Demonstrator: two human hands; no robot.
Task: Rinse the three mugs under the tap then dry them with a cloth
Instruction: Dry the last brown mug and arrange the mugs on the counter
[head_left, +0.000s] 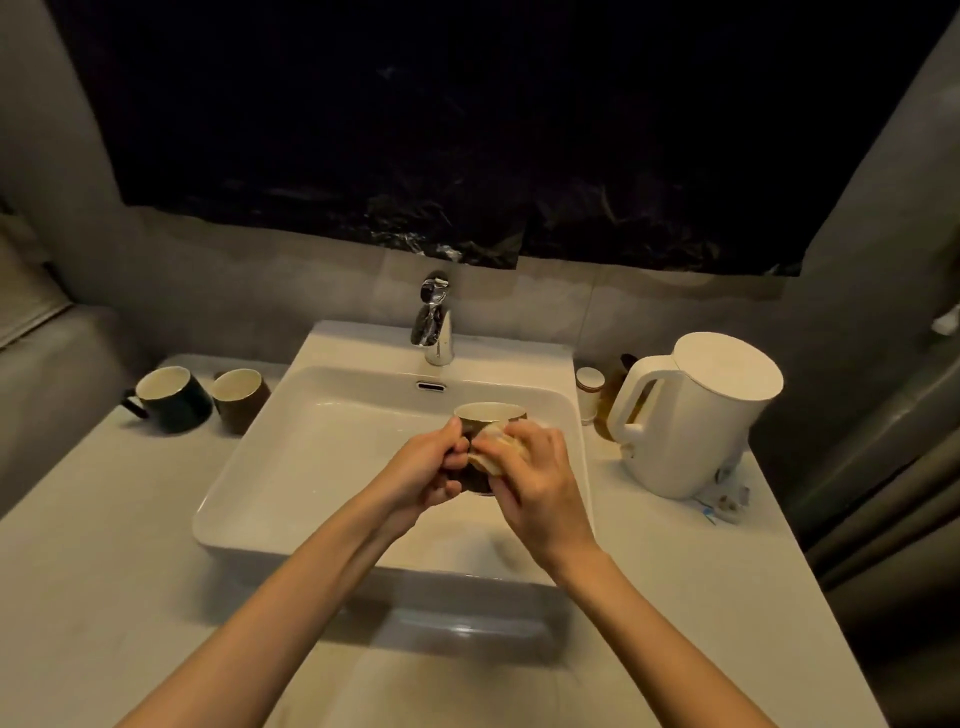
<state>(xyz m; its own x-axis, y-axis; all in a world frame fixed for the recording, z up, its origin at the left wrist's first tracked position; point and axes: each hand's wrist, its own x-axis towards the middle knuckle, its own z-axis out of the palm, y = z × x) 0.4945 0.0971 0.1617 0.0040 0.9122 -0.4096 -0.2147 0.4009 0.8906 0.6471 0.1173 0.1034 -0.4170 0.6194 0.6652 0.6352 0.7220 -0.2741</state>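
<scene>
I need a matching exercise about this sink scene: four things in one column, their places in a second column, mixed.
1 white kettle
2 dark mug with handle
3 cloth
4 tap

A on the sink's back edge
B on the counter, left of the sink
C on the counter, right of the sink
D in the right hand, against the held mug

Pairs: 1-C, 2-B, 3-D, 4-A

We saw a pale countertop (104, 519) with a white basin (358, 348) sitting on its middle. Left of the basin two mugs stood side by side, a dark mug (174, 397) with its handle turned outward and a brown mug (241, 400) just beside the basin's edge. On the right stood a white kettle (696, 415) — a small white jar (589, 392) and an amber bottle (610, 400) tucked behind it, near the wall
</scene>
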